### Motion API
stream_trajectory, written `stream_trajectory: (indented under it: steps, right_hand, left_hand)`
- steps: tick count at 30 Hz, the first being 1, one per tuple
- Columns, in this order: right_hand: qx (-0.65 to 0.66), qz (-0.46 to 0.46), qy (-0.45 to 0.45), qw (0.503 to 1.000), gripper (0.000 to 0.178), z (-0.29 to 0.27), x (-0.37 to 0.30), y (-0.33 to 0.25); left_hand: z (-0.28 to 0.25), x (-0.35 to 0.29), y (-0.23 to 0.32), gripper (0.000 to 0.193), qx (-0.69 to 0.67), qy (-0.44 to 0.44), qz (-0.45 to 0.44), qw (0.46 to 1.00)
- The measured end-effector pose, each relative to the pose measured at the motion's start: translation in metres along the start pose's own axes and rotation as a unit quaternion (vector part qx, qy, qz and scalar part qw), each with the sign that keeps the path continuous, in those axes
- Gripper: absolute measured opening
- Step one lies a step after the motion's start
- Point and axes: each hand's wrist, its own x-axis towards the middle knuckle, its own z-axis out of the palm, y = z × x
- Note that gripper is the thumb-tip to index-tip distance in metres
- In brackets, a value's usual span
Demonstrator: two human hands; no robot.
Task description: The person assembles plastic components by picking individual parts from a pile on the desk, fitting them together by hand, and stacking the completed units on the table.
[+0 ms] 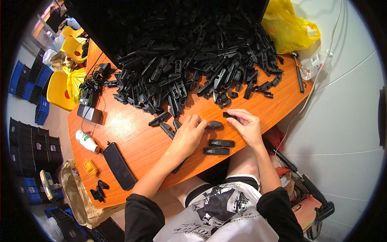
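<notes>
Black plastic clip-like parts [161, 76] lie in a large heap across the far side of the wooden table [129, 125]. In front of it, my left hand [188, 136] is closed, its thumb and forefinger pinching a black elongated plastic part [215, 125]. A small black plastic piece [229, 115] sits between the thumb and fingers of my right hand [246, 126]. The two pieces are apart. Two black oblong parts [219, 147] lie side by side near the table's front edge, between my forearms. Several loose black parts rest beside and partly behind my left hand.
At the left are a black phone [119, 166], a white bottle [87, 141], yellow bits [91, 167] and a grey box with cables [89, 114]. A yellow bag [290, 30], a black-handled tool [298, 74] and a clear plastic bottle [314, 66] are at the far right.
</notes>
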Motion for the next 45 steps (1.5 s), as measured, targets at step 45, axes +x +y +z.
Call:
stream_trajectory:
  steps: [45]
  right_hand:
    - [-0.221, -0.161, -0.130, 0.953, 0.026, 0.007, 0.013, -0.005]
  left_hand:
    - [0.003, 0.006, -0.024, 0.023, -0.110, 0.024, -0.055, 0.992]
